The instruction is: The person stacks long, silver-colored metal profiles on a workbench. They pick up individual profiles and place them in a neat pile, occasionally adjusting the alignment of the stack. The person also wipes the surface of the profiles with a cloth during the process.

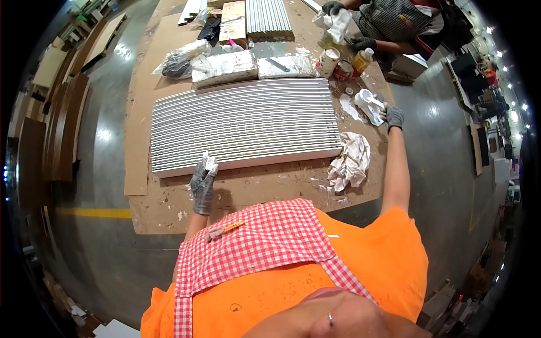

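A stack of white strips (245, 127), packed side by side with dark dots near both ends, lies across the table before me. At its near left corner is my left hand (202, 188) in a grey glove, fingers closed around a small white lump (211, 163) that looks like putty or cloth. My right hand (394, 117), also gloved, reaches out to the far right and grips the edge of a white smeared tub (370, 107) with a pale handle-like piece in it. Its fingertips are partly hidden. A crumpled white cloth (349, 162) lies between the stack and my right arm.
Beyond the stack lie two white-smeared blocks (224, 69), a plastic bag (183, 59), cans (328, 61) and a yellow bottle (362, 59). Another person's gloved hands (365, 44) hold a white cloth (338, 23) at the back right. Brown boards (67, 127) stand at left.
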{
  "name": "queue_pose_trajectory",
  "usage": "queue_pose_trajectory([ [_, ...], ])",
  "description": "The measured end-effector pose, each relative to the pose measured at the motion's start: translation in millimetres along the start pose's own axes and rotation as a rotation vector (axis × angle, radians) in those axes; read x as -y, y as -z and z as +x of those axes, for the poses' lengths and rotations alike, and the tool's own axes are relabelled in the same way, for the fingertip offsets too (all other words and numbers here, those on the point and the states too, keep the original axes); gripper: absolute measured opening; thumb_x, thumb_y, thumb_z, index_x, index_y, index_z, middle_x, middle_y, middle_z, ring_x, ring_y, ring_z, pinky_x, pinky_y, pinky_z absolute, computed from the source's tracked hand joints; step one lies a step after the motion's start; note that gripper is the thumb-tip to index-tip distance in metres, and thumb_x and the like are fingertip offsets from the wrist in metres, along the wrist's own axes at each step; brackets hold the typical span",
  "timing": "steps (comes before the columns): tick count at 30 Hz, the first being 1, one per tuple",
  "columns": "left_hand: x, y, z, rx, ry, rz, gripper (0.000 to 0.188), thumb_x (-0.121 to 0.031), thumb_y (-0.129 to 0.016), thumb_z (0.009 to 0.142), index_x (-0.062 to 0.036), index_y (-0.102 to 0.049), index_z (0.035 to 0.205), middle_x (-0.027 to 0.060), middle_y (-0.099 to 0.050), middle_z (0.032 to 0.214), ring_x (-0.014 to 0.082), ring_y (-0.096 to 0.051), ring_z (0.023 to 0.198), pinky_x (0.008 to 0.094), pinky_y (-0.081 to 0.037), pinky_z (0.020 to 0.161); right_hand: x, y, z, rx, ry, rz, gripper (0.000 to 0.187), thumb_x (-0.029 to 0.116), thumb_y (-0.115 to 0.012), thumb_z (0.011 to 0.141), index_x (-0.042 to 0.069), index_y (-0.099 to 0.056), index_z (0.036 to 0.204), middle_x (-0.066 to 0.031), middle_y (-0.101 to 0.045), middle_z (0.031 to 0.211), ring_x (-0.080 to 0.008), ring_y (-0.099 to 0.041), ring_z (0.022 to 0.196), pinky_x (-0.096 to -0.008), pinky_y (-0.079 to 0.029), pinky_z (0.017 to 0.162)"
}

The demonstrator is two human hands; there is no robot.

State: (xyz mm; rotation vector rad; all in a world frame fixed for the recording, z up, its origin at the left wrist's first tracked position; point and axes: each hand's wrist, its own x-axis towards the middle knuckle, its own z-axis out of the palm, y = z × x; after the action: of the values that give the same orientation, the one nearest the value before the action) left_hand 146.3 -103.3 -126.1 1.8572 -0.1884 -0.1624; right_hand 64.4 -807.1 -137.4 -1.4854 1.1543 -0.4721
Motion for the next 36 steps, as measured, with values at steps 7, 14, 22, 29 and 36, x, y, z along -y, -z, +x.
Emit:
queue_pose_trajectory([
  [7,11.3,4.3,-9.7,-0.031,0.053,-0.159,0.04,-0.014,-0.061,0.092,0.0036,-0.055,0.128,0.0105,-0.063,0.122,0.0163,-0.06,0.108,0.0289,-0.047,0.093,16.9,-4.9,-29.6,0.026,0.098,0.158,0.018,0.02,-0.067,0.084,0.002,-0.066,0.089,-0.0083,-0.063,0.067,-0.0159,-0.058,0.046,-0.0251,-0.046,0.038],
  [14,24.8,4.2,-1.6,-0.028,0.014,-0.206,0.037,-0.016,-0.062,0.092,0.0006,-0.059,0.125,0.0086,-0.064,0.118,0.0158,-0.061,0.104,0.0281,-0.047,0.092,4.1,-21.8,-65.7,-0.175,0.824,-0.739,0.028,0.029,-0.06,0.085,0.003,-0.07,0.089,-0.018,-0.068,0.09,-0.0331,-0.065,0.081,-0.0392,-0.05,0.072],
  [22,-1.6,12.8,-10.7,-0.037,0.075,-0.384,0.04,-0.016,-0.061,0.093,0.0025,-0.055,0.128,0.0071,-0.063,0.119,0.0126,-0.061,0.102,0.0263,-0.049,0.09,-25.9,-2.4,-46.2,-0.218,0.505,-0.121,0.018,0.016,-0.07,0.083,0.0,-0.071,0.091,-0.0066,-0.068,0.075,-0.013,-0.061,0.06,-0.0278,-0.049,0.055],
  [29,20.8,8.9,-2.0,0.002,-0.089,-0.067,0.04,-0.011,-0.066,0.089,0.0002,-0.056,0.127,0.0102,-0.063,0.12,0.0158,-0.059,0.108,0.0295,-0.047,0.095,-40.8,-18.7,-16.2,-0.23,0.395,-0.036,0.016,0.01,-0.069,0.082,0.0,-0.07,0.094,-0.0058,-0.066,0.073,-0.0118,-0.061,0.055,-0.0257,-0.049,0.045],
  [36,-25.7,6.4,-7.8,0.03,-0.211,0.062,0.038,-0.012,-0.065,0.088,-0.0015,-0.059,0.124,0.0105,-0.062,0.121,0.0215,-0.061,0.106,0.0322,-0.047,0.093,-65.0,4.9,-7.7,-0.136,0.152,0.362,0.014,0.003,-0.066,0.082,0.0,-0.064,0.095,-0.0092,-0.066,0.082,-0.0167,-0.063,0.062,-0.0269,-0.055,0.054],
])
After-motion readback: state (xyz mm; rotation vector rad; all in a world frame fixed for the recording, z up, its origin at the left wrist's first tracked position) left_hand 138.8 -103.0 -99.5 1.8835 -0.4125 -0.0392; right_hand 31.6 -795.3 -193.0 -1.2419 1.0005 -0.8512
